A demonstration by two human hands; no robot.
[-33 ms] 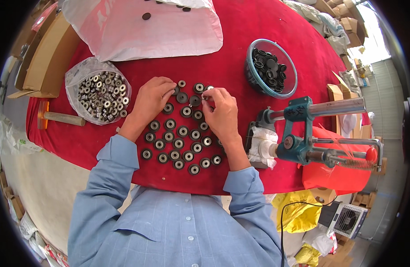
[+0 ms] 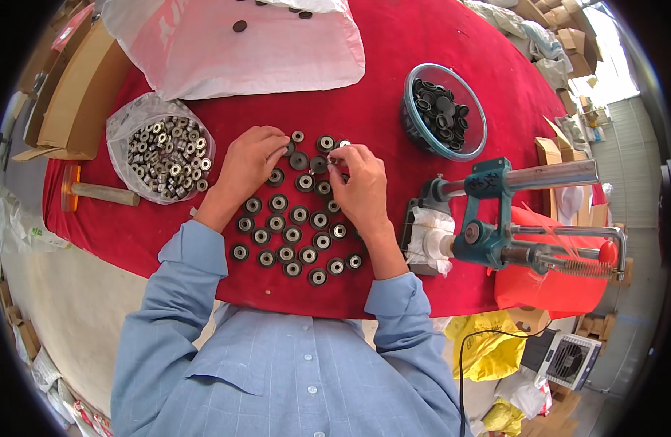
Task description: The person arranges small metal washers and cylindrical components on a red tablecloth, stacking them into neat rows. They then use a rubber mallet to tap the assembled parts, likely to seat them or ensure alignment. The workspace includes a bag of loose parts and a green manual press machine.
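On the red cloth, my left hand (image 2: 249,162) has its fingertips pinched at the edge of a black cap (image 2: 289,149), which they partly cover. My right hand (image 2: 362,186) is also closed, thumb against fingers, beside another black cap (image 2: 319,164); whatever lies between those fingertips is too small and hidden to name. A flat black cap (image 2: 298,160) rests between the two hands. Toward me spread several metal bearings seated in black rings (image 2: 299,214). One small bare bearing (image 2: 297,136) sits just beyond my left fingertips.
A clear bag of bearings (image 2: 168,156) and a hammer (image 2: 102,194) are at left. At right stand a blue-rimmed tub of black caps (image 2: 443,120) and a green hand press (image 2: 488,218). A white sack (image 2: 277,62) lies at the far side, by a cardboard box (image 2: 84,95).
My right hand has shifted very slightly left, its fingertips closer to the black cap beside them. The left hand stays almost where it was.
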